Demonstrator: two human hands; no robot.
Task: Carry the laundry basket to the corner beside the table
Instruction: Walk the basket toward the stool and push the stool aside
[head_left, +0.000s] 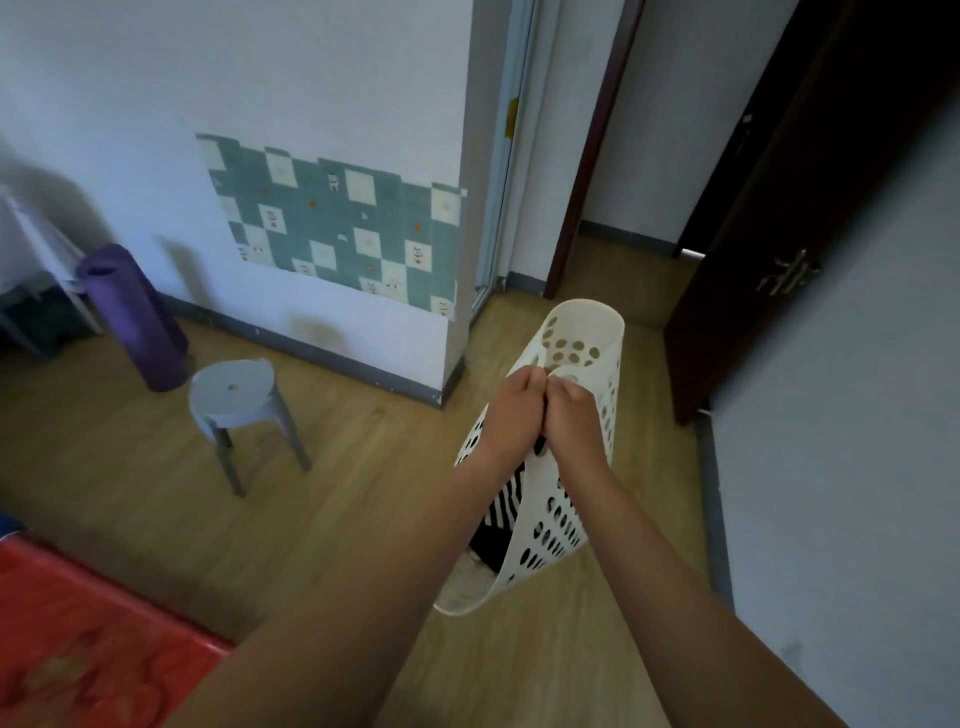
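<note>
A cream plastic laundry basket (563, 525) with round holes hangs above the wooden floor, squeezed narrow at its rim. Black and white striped cloth (501, 506) shows inside it. My left hand (511, 415) and my right hand (571, 421) are side by side, both closed on the basket's top edges, pressed together at the middle. My forearms reach in from the lower part of the frame.
A grey round stool (234, 397) stands on the floor to the left, a rolled purple mat (132, 317) behind it against the wall. A red surface (78, 639) fills the lower left. A dark open door (769, 234) and doorway lie ahead right.
</note>
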